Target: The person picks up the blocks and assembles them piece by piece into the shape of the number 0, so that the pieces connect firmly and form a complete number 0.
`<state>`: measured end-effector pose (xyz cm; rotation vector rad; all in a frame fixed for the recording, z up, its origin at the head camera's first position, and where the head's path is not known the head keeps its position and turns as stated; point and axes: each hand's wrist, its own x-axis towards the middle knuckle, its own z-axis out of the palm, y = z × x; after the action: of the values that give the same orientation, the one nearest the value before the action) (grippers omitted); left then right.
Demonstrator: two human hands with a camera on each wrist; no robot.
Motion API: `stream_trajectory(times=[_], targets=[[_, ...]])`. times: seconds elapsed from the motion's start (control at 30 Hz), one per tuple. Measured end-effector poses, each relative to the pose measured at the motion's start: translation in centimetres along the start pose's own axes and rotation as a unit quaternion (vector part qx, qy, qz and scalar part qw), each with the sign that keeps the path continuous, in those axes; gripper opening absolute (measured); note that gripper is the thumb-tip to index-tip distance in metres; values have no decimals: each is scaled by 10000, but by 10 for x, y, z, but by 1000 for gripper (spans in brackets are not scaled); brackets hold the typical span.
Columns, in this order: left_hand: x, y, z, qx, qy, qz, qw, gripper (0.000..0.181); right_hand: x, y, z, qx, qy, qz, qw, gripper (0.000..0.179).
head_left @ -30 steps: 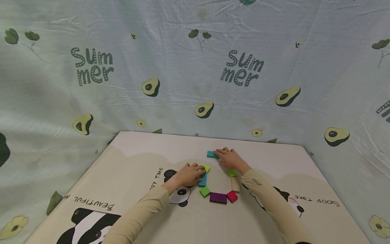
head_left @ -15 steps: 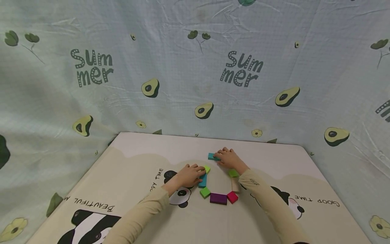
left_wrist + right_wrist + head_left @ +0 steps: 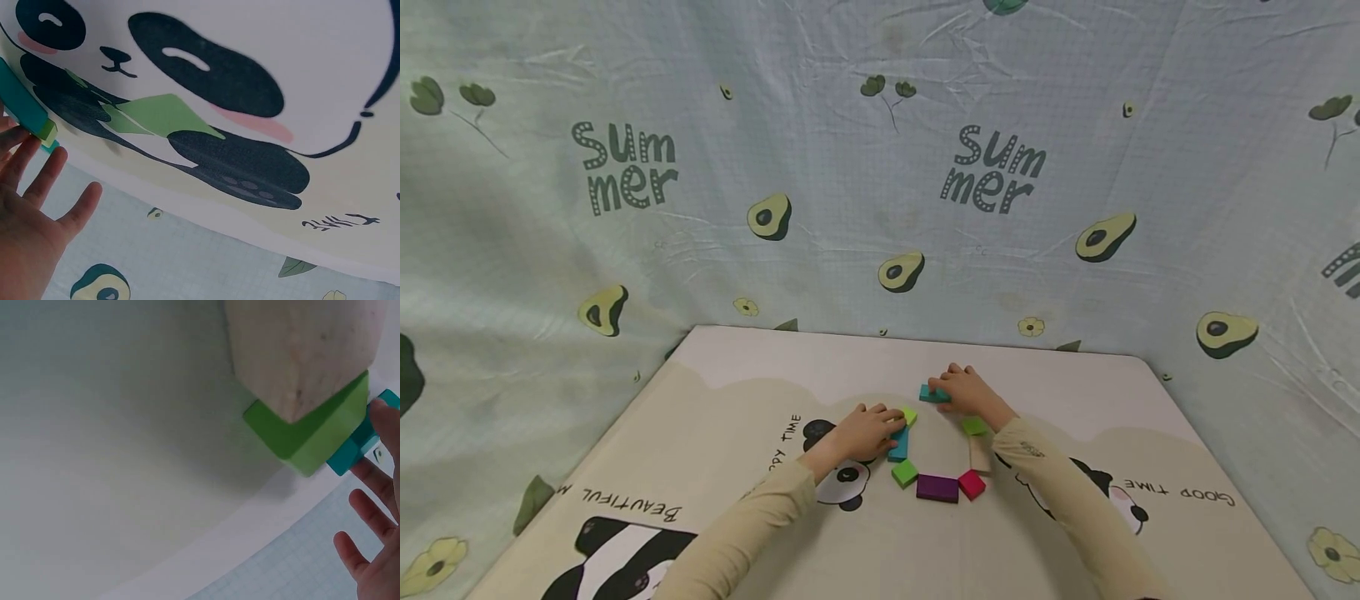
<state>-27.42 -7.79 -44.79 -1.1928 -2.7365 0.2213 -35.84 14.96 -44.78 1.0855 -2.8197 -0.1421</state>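
My right hand (image 3: 966,390) pinches a teal block (image 3: 930,393) at the far side of a ring of blocks; the right wrist view shows thumb and a finger on this teal block (image 3: 345,457). On the ring's left side, my left hand (image 3: 862,432) rests with its fingers on a blue block (image 3: 897,451) and a yellow-green block (image 3: 911,415). Its other fingers are spread in the left wrist view, near the blue block (image 3: 22,100). A green block (image 3: 974,426) and a plain wooden block (image 3: 980,456) form the right side, below my right wrist.
A green block (image 3: 905,473), a purple block (image 3: 937,488) and a red block (image 3: 972,484) make up the near side. All lie on a table (image 3: 880,550) printed with pandas. A curtain (image 3: 835,167) with avocados hangs behind the far edge.
My right hand has drawn the teal block nearer and slightly right, closer to the ring's far opening. The left hand has stayed in place on its blocks.
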Motion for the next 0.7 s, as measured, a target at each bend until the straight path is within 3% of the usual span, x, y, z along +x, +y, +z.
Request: stream_trajectory(times=[0.37, 0.7], targets=[[0, -1, 3, 60, 76, 30, 9999, 41, -10, 2, 3, -14, 410, -220, 9989, 21], [0, -3, 5, -74, 93, 55, 9999, 41, -19, 5, 6, 361, 424, -245, 9981, 26]])
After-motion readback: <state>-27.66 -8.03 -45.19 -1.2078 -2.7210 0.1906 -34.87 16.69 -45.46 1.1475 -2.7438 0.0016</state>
